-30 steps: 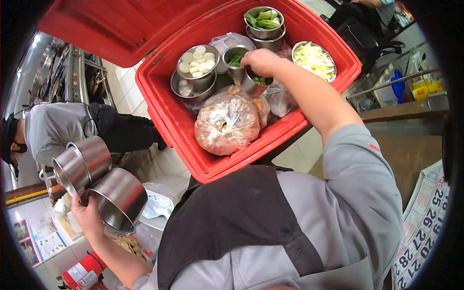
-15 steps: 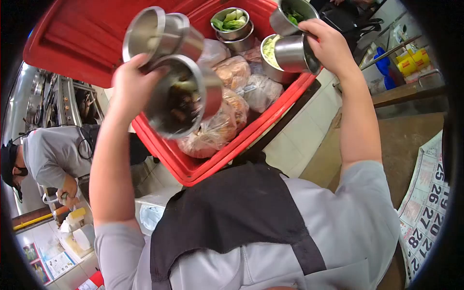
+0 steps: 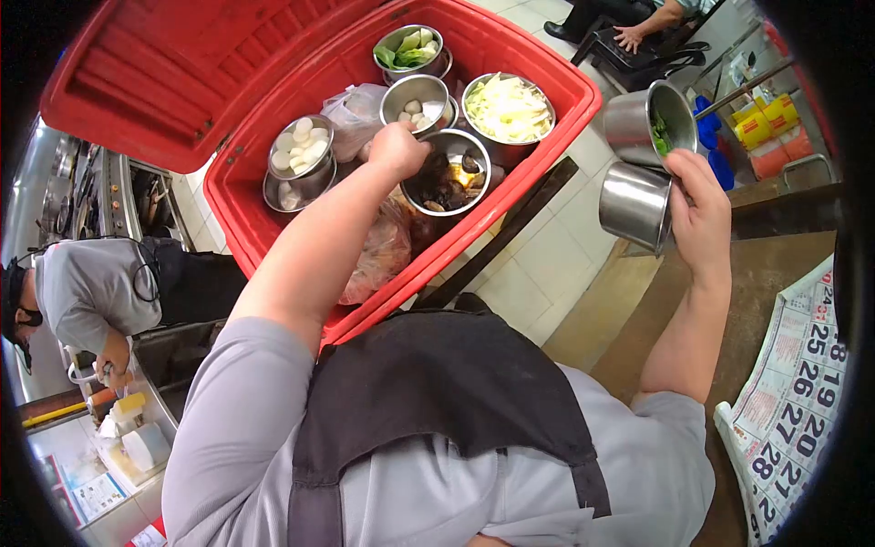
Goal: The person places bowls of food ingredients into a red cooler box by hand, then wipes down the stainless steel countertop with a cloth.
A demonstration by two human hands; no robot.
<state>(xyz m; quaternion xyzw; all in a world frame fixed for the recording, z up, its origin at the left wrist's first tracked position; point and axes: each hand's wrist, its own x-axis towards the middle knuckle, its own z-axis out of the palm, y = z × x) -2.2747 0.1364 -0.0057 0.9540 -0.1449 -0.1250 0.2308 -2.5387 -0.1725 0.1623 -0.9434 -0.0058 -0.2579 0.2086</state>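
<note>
The left hand (image 3: 399, 150) is narrow, fingers bent at the meeting rims of the pot of white balls (image 3: 417, 102) and the pot of dark pieces (image 3: 447, 173); whether it grips them, I cannot tell. Both pots are inside the red cooler (image 3: 556, 77), with the dark one on the near side.

The right hand (image 3: 700, 205) is closed on two metal pots out past the cooler's right side: the pot of greens (image 3: 643, 123), tipped, and the plain pot (image 3: 635, 207), on its near side, its inside hidden.

In the cooler, the pot of shredded vegetable (image 3: 507, 108) is at the right, the pot of leafy vegetable (image 3: 407, 47) at the far side, and the pot of white slices (image 3: 301, 146) at the left. A filled plastic bag (image 3: 378, 255) lies in the near part
</note>
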